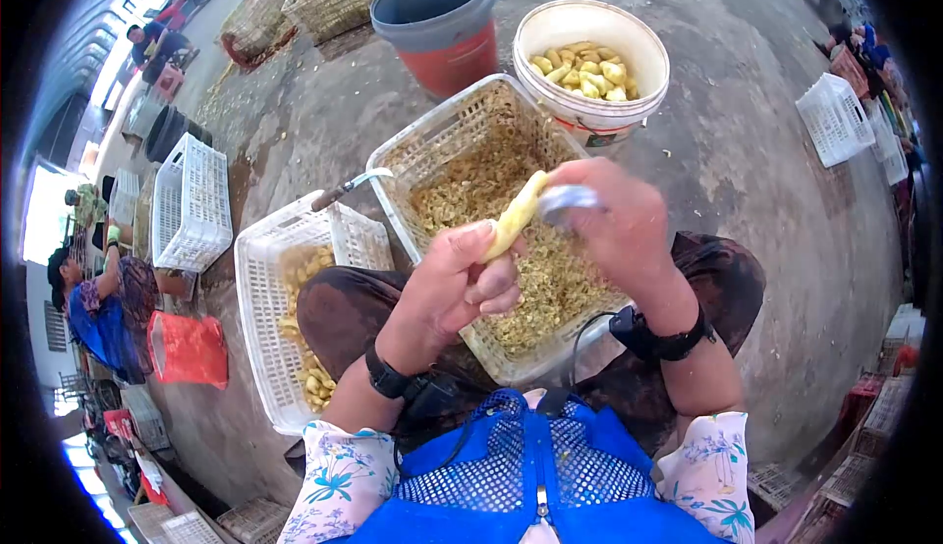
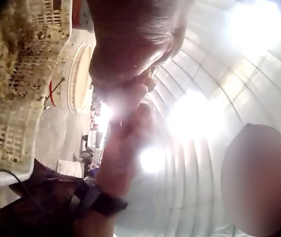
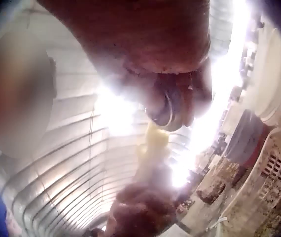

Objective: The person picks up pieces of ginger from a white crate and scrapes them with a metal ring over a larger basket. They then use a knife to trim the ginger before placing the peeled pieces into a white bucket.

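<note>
Left hand (image 1: 457, 284) pinches a pale root (image 1: 518, 215); right hand (image 1: 621, 220) curls round a metal tool (image 1: 568, 202).

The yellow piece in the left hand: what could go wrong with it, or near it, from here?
The metal tool in the right hand is close to the left hand, so a slip might hurt its fingers. The yellow piece is held by its lower end above the peelings; it could drop among them. The hooked knife lies at the rim of the white basket, and a bump might knock it off.
</note>
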`<state>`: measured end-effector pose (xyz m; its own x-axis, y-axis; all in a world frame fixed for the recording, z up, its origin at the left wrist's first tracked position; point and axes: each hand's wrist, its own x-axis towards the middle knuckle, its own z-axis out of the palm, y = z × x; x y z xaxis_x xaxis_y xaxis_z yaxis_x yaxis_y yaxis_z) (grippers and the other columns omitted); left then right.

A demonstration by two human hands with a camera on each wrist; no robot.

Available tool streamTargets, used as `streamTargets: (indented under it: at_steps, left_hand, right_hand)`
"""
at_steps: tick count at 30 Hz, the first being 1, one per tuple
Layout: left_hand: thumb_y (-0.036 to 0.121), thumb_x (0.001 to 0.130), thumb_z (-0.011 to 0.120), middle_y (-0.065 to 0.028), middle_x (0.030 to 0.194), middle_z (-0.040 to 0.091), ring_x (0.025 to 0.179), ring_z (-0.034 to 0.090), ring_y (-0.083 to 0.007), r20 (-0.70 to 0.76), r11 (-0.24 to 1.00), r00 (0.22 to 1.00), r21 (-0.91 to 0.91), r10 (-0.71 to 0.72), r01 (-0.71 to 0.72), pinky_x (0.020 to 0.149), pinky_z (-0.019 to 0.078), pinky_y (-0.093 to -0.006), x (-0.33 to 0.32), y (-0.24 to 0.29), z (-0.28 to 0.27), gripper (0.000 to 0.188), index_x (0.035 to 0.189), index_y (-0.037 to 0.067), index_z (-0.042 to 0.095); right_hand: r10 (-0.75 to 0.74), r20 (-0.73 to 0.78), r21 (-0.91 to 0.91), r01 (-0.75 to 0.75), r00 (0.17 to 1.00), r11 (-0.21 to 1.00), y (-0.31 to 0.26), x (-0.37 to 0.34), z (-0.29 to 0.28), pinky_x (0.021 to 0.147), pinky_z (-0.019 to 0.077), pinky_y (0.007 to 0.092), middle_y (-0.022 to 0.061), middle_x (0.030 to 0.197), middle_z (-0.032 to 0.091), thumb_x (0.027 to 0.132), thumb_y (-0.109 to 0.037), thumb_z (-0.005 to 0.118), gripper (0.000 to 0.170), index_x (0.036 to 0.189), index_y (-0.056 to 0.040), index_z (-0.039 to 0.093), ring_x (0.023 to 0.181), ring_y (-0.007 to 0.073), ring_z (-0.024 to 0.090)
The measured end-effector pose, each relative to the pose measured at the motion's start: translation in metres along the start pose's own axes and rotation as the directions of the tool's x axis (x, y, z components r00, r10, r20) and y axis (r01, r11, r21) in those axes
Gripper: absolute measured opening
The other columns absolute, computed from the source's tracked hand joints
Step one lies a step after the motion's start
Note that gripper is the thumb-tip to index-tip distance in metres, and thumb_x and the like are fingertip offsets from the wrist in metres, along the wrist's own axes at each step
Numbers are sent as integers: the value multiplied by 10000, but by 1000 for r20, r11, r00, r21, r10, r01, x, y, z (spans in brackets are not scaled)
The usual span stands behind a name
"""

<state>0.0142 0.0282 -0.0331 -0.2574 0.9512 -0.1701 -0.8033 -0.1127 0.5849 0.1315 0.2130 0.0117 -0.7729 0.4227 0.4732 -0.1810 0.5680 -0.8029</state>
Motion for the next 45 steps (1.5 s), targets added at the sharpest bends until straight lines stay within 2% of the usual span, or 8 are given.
streamTargets:
  at_steps: [7,16,21,26,32,38,39,45]
  left_hand:
    - [231,1024,538,-24,672,529,492,381,-108,-347,982,928,79,-137,174,519,399,-290,31,-18,-21,263,1018,-25,596]
    - [220,1016,562,-168,990,690,822,690,-207,-92,921,988,381,124,-80,719,577,-331,168,47,38,321,1200,-43,547]
    - [196,974,628,-150,977,720,820,723,-224,-177,784,919,592,353,-187,737,602,-343,79,89,27,341,1198,-61,612]
    - [188,954,659,-138,1006,742,874,738,-200,-263,575,720,786,643,-226,766,595,-335,-86,134,-19,319,1167,-49,671]
    - [188,875,736,-33,917,749,818,663,-116,-416,248,379,874,826,419,773,527,-294,-234,109,-151,267,1026,-32,753]
    - [191,816,697,-114,801,720,725,673,-208,-732,379,333,620,594,687,707,545,-345,-271,62,-266,191,862,17,759]
    - [172,800,681,-151,788,712,724,679,-248,-755,366,323,586,570,723,703,545,-368,-268,45,-294,182,842,11,754]
    - [103,767,650,-249,917,713,871,699,-417,-835,-9,452,474,314,881,785,562,-453,-241,-24,-351,175,843,-27,740]
  right_hand:
    - [17,-12,-36,-17,1000,999,8,-11,-28,700,528,320,115,865,696,847,4,724,142,984,-4,686,772,219,680]
    - [16,-1,88,-16,1000,996,11,-20,-41,668,509,345,127,824,665,809,23,750,153,940,3,674,728,256,651]
    - [42,97,28,-45,994,999,16,-33,-36,665,517,355,130,830,671,842,12,709,113,947,-9,674,738,263,666]
    - [245,217,45,-260,945,964,11,-35,-32,728,517,243,7,884,675,902,37,662,115,1006,-3,690,823,82,624]
    - [266,270,-38,-266,925,963,14,-30,-24,716,480,231,2,898,650,926,11,593,140,1037,15,679,804,76,579]
    - [514,189,303,-548,837,780,37,-36,17,722,487,254,15,902,668,903,-2,611,142,1023,22,684,820,91,591]
    - [457,392,-279,-370,798,886,114,-48,-2,722,489,267,17,882,666,908,-9,615,133,1013,24,690,813,95,594]
    - [503,339,-363,-383,795,850,120,-71,26,717,481,270,16,827,639,891,-25,650,125,1003,14,689,790,97,580]
